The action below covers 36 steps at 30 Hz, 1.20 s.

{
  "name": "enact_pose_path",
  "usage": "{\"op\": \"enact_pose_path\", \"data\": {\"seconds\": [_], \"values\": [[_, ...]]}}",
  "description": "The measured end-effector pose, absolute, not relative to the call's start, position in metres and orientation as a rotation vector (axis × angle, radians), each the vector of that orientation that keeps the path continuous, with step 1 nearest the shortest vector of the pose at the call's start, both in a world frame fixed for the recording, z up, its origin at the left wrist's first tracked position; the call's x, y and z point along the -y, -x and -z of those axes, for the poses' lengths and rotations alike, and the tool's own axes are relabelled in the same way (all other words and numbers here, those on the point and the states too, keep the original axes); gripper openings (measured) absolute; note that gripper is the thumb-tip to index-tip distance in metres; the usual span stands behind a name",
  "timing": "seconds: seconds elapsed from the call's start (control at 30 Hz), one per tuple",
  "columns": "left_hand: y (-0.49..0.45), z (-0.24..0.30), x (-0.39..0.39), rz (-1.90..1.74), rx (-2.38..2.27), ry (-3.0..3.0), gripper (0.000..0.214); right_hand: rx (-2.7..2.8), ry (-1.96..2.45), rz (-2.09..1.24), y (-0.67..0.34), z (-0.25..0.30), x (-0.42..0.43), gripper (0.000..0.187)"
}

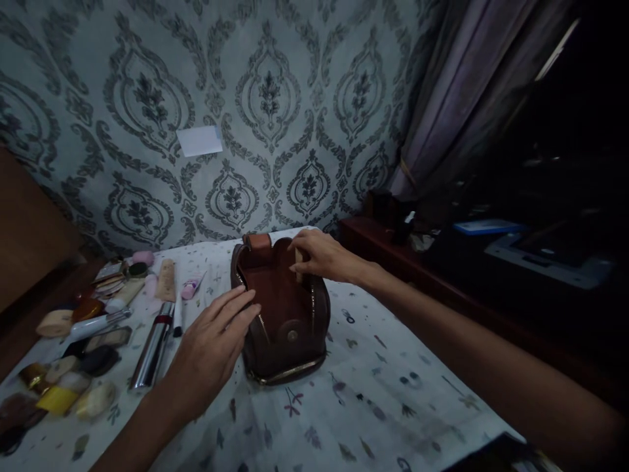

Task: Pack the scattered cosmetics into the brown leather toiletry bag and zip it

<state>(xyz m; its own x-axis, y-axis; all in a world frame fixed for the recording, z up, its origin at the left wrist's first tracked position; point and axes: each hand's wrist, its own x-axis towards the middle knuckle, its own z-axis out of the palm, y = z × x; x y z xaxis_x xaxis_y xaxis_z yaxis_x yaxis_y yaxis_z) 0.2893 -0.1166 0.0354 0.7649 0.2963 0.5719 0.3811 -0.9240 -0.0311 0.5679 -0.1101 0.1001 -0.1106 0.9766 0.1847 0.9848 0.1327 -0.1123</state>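
A brown leather zip bag (pixel 287 334) lies unzipped in front of me, its reddish-brown inside showing and a snap button on its front part. My left hand (pixel 216 337) has its fingers stretched out, the tips over the bag's left zipper edge. At the bag's far right edge, my right hand (pixel 322 254) is closed in a pinch around a small beige item (pixel 299 264). That item is partly hidden by the fingers, and its exact kind is unclear.
Left of the bag lie many cosmetics, including a silver tube (pixel 153 351), a beige tube (pixel 166 280), a small pink tube (pixel 193 286) and a yellow-lidded jar (pixel 56 400). A patterned white cloth (pixel 373 406) covers the surface. Dark red furniture (pixel 383 246) stands right.
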Motion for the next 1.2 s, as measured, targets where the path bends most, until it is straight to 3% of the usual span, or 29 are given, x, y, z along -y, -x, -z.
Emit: {"op": "enact_pose_path", "data": {"seconds": [0.2,0.4,0.67,0.97,1.07,1.2], "values": [[-0.291,-0.033,0.117,0.919,0.532,2.761,0.036,2.165,1.907,0.187,-0.568,-0.108,0.119,0.033],[-0.292,-0.032,0.118,0.889,0.528,2.775,0.037,2.282,2.011,0.356,-0.547,-0.108,0.115,0.010],[-0.292,-0.029,0.119,0.904,0.579,2.803,0.039,2.373,2.062,0.447,-0.535,-0.107,0.093,0.020],[-0.292,-0.025,0.118,0.941,0.564,2.747,0.039,2.499,1.809,0.295,-0.556,-0.094,0.087,0.025],[-0.292,-0.024,0.119,0.952,0.559,2.741,0.038,2.365,1.756,0.255,-0.564,-0.093,0.091,0.038],[-0.291,-0.023,0.120,0.984,0.576,2.753,0.040,2.100,1.831,0.173,-0.576,-0.087,0.092,0.038]]}}
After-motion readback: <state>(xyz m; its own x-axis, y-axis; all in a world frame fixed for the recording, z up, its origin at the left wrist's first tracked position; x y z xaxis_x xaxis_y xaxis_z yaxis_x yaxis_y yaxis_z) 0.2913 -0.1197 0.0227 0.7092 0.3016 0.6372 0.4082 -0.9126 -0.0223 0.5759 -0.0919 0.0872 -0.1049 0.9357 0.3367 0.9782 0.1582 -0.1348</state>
